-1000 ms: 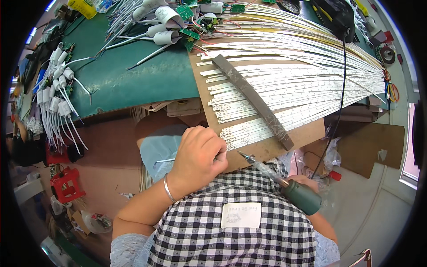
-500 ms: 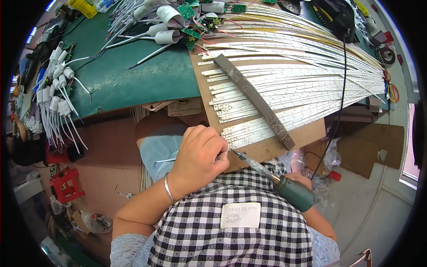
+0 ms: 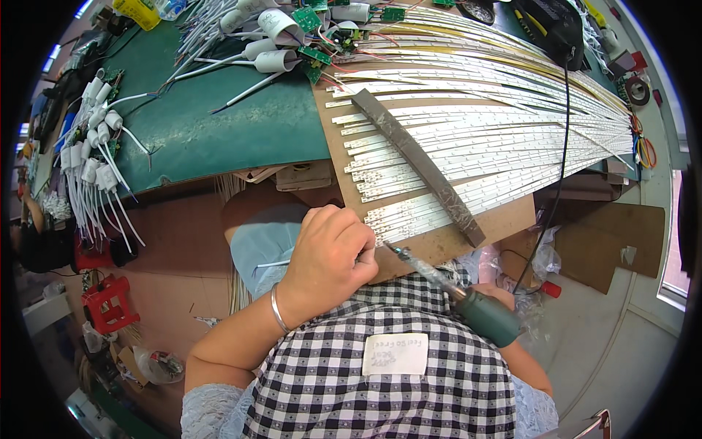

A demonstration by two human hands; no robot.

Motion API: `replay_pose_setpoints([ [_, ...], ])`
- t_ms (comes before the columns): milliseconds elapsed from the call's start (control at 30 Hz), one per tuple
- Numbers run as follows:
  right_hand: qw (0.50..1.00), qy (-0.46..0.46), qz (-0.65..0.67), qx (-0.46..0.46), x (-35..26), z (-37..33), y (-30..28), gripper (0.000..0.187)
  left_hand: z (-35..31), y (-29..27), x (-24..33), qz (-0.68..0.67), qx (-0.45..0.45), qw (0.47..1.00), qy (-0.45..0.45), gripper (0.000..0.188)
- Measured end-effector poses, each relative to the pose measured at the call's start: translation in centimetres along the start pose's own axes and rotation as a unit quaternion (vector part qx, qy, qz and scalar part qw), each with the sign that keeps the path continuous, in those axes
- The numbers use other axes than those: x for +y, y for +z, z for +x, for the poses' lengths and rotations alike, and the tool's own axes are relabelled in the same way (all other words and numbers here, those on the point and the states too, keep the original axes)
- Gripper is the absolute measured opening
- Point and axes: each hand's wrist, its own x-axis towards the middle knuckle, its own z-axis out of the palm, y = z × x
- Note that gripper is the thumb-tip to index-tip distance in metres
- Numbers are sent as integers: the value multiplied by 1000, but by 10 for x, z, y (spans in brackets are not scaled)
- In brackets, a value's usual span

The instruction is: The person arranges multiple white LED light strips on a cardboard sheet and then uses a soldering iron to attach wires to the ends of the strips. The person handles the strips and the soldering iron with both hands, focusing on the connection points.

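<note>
My left hand (image 3: 329,250) is closed in a pinch at the near left corner of a brown board (image 3: 504,218). Whatever its fingertips hold is hidden; a thin white cable (image 3: 272,263) shows just left of it and runs behind it. My right hand (image 3: 496,295) grips a soldering iron (image 3: 486,316) by its dark green handle and is partly hidden behind it. The iron's tip points up and left, close to my left fingers and the ends of the white LED strips (image 3: 468,157). Across these strips lies a dark grey bar (image 3: 418,167).
Several white capped parts with wires (image 3: 91,157) hang at the green table's (image 3: 212,132) left edge. More white tubes (image 3: 278,28) and green circuit boards (image 3: 314,55) lie at the back. A black cord (image 3: 564,139) crosses the strips. A red stool (image 3: 110,301) stands on the floor.
The soldering iron's tip has shifted slightly right and up, a little away from my left fingers. My left hand has stayed in place.
</note>
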Motion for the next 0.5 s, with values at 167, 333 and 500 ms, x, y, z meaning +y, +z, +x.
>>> replay_pose_setpoints([
  [167, 990, -86, -13, 107, 4, -1, 11, 27, 1, 0, 1, -4, -1, 1000, -1, 20],
  [333, 992, -70, -7, 105, 1, 0, 9, 30, 1, 0, 1, -4, 0, 1000, -7, 19],
  [500, 986, -5, 82, 145, -21, 14, 14, 36, 1, 0, 1, -3, -3, 1000, -6, 19],
])
